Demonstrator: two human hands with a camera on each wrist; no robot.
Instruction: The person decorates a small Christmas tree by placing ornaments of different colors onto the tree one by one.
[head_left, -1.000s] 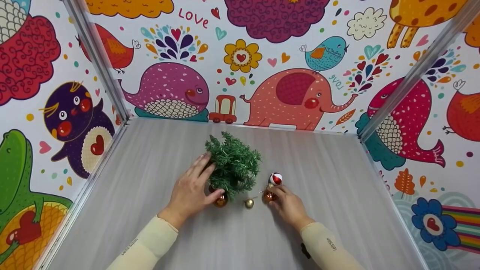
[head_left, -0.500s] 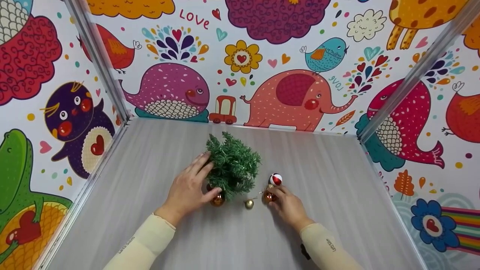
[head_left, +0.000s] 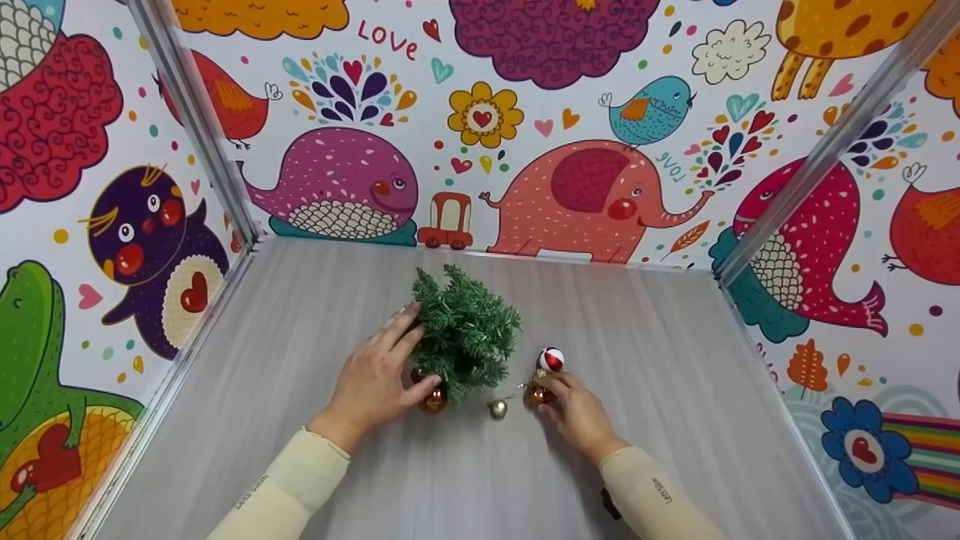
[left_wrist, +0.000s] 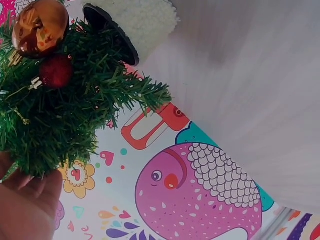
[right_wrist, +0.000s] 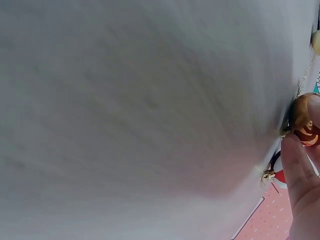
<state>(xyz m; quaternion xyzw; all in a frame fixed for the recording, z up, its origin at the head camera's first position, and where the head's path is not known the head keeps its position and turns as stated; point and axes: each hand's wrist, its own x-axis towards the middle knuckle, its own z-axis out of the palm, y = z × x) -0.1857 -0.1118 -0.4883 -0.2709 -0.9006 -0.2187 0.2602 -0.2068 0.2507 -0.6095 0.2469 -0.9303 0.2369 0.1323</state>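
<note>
Left wall, printed with crocodile and penguin, is met by the back wall at a metal post. Whale, car and elephant are printed on the back wall. Right wall is set behind a second post; a red whale and blue flower are printed there. The enclosed surface is a grey wood-grain tabletop.

Left to right: left hand is laid against the left side of the small green tree, which is placed near mid-tabletop. Its fingers are nearly straight and slightly spread, nothing gripped. The copper ball on the tree is seen by the thumb; contact can't be told. Gold ball is left loose just in front of the tree. Loose copper ball is pinched between thumb and fingers of the right hand, gap filled by the ball. Red-and-white ball is sited just beyond it. Both forearms are covered by cream sleeves.

From the left wrist, a dark red ball, mostly hidden in the head view, is shown beside the tree's copper one; a black-rimmed white fleecy base, hidden from the head, is also shown. From the right wrist, a gold cap is shown on the red-and-white ball; most of that view is filled by blurred tabletop.
</note>
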